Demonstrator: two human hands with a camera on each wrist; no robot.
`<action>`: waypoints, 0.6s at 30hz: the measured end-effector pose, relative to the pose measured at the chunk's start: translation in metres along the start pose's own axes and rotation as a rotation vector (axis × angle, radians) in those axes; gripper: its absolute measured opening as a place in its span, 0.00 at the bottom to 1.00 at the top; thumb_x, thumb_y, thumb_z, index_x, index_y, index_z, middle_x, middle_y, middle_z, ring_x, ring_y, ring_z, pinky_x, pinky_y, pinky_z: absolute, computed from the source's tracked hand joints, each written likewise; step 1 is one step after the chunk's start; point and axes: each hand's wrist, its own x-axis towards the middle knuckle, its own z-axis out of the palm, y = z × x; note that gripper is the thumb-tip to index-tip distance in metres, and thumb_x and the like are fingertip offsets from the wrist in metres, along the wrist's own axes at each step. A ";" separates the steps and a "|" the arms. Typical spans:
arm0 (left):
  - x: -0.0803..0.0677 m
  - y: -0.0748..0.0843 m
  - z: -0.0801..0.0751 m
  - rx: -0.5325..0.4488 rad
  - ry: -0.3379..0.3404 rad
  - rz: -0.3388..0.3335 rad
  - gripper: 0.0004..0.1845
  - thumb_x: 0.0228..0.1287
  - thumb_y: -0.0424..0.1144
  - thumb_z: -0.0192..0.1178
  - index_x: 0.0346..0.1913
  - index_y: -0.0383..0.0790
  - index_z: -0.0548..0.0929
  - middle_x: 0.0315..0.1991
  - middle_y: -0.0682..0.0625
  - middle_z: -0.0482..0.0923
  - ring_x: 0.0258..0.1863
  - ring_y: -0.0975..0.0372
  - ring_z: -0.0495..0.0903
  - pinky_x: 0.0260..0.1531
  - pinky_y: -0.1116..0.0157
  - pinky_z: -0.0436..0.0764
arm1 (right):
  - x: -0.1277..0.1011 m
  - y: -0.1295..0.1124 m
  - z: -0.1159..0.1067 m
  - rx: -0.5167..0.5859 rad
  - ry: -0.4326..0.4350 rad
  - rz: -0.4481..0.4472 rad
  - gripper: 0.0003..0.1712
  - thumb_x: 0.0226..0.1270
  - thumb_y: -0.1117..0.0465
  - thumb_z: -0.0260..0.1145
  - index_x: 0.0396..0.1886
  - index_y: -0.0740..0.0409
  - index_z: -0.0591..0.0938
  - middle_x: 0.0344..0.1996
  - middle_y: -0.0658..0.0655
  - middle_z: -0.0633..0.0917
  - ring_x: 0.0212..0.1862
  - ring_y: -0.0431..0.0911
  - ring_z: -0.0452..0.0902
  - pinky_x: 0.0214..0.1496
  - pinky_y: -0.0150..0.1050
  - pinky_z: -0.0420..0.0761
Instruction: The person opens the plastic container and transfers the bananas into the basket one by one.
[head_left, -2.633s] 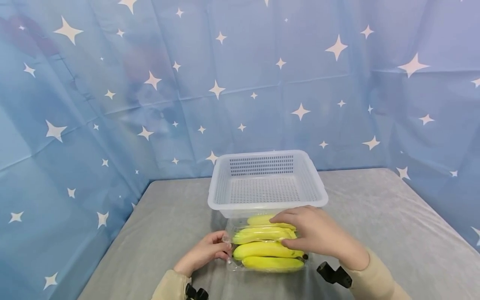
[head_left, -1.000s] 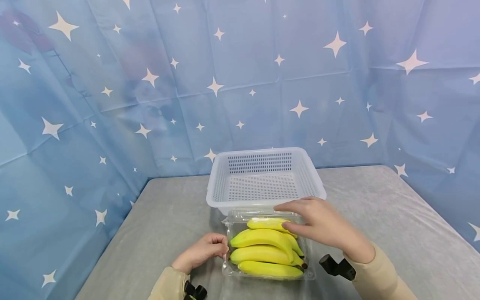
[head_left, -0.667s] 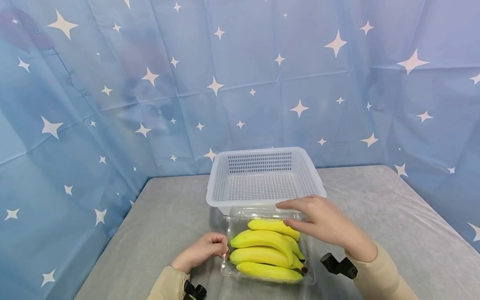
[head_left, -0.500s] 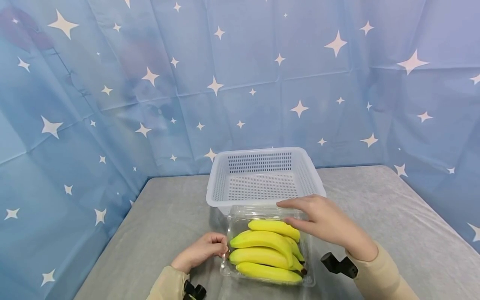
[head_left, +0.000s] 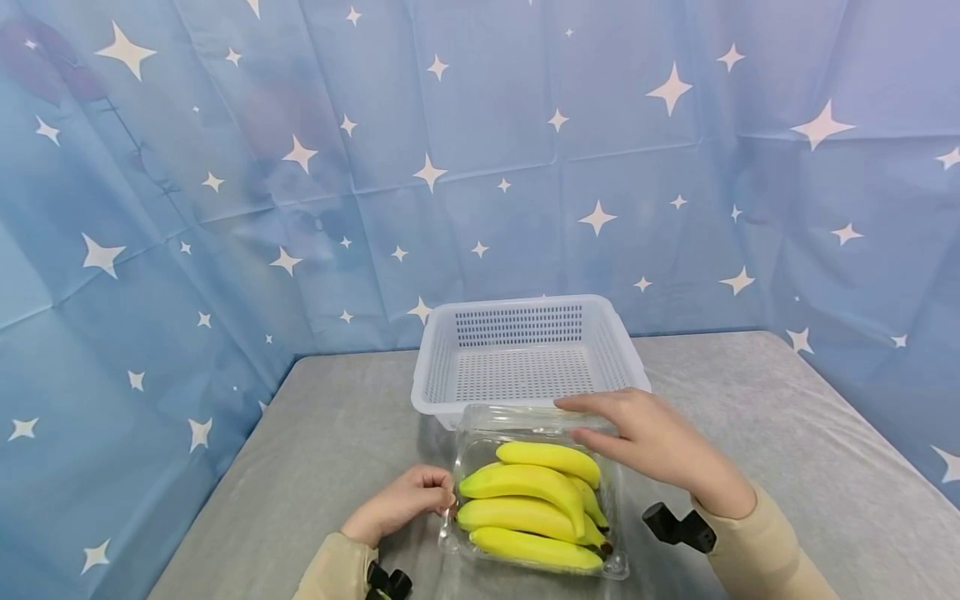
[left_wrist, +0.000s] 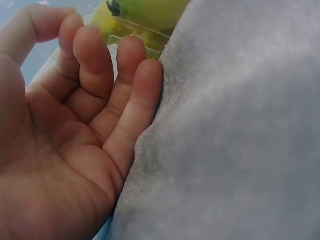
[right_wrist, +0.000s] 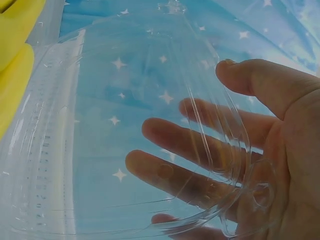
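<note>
A clear plastic clamshell box stands on the table with several yellow bananas inside. Its transparent lid is tilted up at the far side, near the basket. At the box's left edge, my left hand pinches the plastic between thumb and curled forefinger; the left wrist view shows the other fingers bent beside it. My right hand is at the lid's right end. In the right wrist view its straight, spread fingers lie behind the clear lid, while the thumb is at the rim.
A white slotted plastic basket stands right behind the box, with nothing in it. Grey cloth covers the table. A blue curtain with white stars hangs behind and to both sides.
The clear lid has swung up and back off the bananas, with my right hand rising and moving away from me alongside it. My left hand has stayed at the box's left edge.
</note>
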 end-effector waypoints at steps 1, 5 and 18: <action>0.000 0.000 0.000 -0.001 -0.004 0.000 0.13 0.57 0.30 0.54 0.26 0.21 0.65 0.23 0.55 0.73 0.26 0.66 0.73 0.31 0.71 0.75 | 0.001 0.001 0.000 0.010 0.002 -0.001 0.21 0.74 0.49 0.57 0.62 0.48 0.77 0.53 0.48 0.83 0.46 0.39 0.81 0.43 0.41 0.81; 0.000 0.000 -0.001 0.002 -0.027 -0.003 0.12 0.57 0.29 0.54 0.26 0.22 0.65 0.23 0.55 0.74 0.26 0.64 0.73 0.31 0.70 0.74 | 0.004 0.004 0.001 0.036 0.020 0.004 0.21 0.74 0.50 0.57 0.63 0.45 0.76 0.53 0.49 0.83 0.47 0.40 0.82 0.45 0.42 0.81; 0.000 0.003 0.000 0.042 -0.062 0.003 0.12 0.56 0.29 0.54 0.26 0.21 0.66 0.22 0.55 0.75 0.25 0.64 0.74 0.31 0.71 0.76 | 0.006 0.015 0.001 0.079 0.039 -0.020 0.20 0.74 0.53 0.58 0.63 0.47 0.76 0.55 0.49 0.81 0.48 0.40 0.81 0.47 0.43 0.82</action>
